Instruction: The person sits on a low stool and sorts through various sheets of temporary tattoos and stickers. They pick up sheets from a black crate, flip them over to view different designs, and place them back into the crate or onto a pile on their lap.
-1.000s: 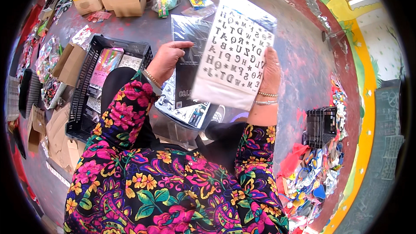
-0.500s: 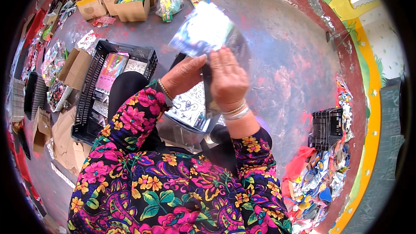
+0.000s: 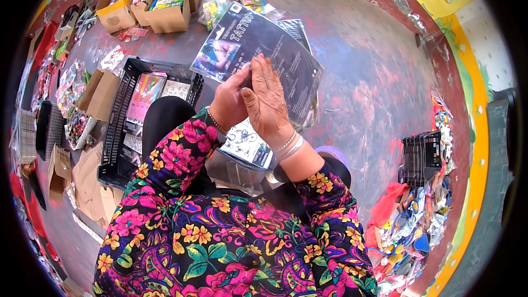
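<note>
Held up before me is a tattoo sheet packet (image 3: 291,71), a dark card in a clear sleeve with a small photo at its left side. A striped sheet edge (image 3: 295,28) shows behind its far side. My left hand (image 3: 228,102) is closed around the packet's near edge, the thumb on top. My right hand (image 3: 268,99) lies over the packet with fingers stretched out flat, next to the left fingers. Below them is a stack of white sheets with black drawings (image 3: 248,142), partly hidden by my hands.
A black crate (image 3: 113,137) with colourful packs and patterned sheets stands at my left. Open cardboard boxes (image 3: 168,19) sit at the far left, near a clear bag (image 3: 212,11). Another black crate (image 3: 421,157) and a heap of mixed packets (image 3: 407,236) lie at right.
The packet has turned from a glaring, blurred position to show its dark printed face. My right hand has moved slightly left and down, its fingers now flat over the packet.
</note>
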### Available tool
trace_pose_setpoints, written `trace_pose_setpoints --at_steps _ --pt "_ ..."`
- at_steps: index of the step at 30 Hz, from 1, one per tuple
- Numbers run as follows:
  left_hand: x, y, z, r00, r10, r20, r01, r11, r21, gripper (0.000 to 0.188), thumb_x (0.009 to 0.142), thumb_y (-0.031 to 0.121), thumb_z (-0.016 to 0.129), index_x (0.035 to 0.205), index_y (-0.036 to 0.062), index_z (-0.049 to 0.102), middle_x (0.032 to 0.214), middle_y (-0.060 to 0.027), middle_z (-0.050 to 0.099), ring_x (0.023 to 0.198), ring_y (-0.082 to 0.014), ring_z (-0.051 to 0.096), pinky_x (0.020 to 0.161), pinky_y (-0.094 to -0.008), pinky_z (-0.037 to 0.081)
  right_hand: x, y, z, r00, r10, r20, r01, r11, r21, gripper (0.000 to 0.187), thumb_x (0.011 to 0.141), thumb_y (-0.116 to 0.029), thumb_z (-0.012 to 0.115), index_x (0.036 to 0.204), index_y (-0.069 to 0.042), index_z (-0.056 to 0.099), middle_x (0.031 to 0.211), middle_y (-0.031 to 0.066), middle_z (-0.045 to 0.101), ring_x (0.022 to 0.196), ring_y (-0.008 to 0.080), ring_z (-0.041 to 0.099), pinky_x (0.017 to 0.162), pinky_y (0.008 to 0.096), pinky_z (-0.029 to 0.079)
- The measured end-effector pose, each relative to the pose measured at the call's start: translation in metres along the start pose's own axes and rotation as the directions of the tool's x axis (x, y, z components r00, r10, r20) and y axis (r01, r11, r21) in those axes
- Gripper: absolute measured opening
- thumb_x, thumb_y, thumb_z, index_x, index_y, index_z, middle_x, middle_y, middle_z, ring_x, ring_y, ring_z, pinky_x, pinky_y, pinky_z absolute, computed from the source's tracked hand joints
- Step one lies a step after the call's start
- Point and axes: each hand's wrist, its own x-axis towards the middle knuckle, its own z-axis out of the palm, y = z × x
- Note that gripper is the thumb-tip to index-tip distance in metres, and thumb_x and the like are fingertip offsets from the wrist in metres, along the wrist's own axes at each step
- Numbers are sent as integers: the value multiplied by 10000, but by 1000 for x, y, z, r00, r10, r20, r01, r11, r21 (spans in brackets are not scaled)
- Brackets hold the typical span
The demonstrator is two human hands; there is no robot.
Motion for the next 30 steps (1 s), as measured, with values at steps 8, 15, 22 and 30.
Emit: trace_pose_setpoints --at_steps 8,15,22,30 --pt "-8 -7 -10 968 -169 185 203 963 -178 339 897 148 421 1189 -23 446 1206 -145 508 1123 -227 482 969 -355 348 13 23 -19 996 13 -90 -36 965 -259 576 923 -378 365 1346 4 284 1421 167 240 1336 293 182 1072 407 133" --pt "5 30 5 856 -446 262 453 402 -796 382 917 209 342 1209 -15 447 1211 -143 510 1131 -275 471 1005 -426 299 16 64 -31 968 195 -160 -222 959 -177 567 928 -373 352 1327 28 301 1397 204 267 1325 322 194 1061 417 167" --pt "10 31 -7 906 -356 228 367 397 -841 359 909 222 373 1138 -24 499 1153 -147 556 1086 -287 504 983 -437 323 12 90 -34 941 299 -157 -324 929 -178 574 937 -388 319 1318 41 310 1387 219 273 1315 335 203 1077 394 159" --pt "21 33 -23 929 -369 25 264 612 -745 311 903 174 372 1099 -26 506 1088 -147 575 1000 -271 542 907 -406 386 9 126 -80 809 285 -514 -473 835 -281 488 947 -302 348 1255 74 389 1337 268 321 1273 371 278 1039 410 263"
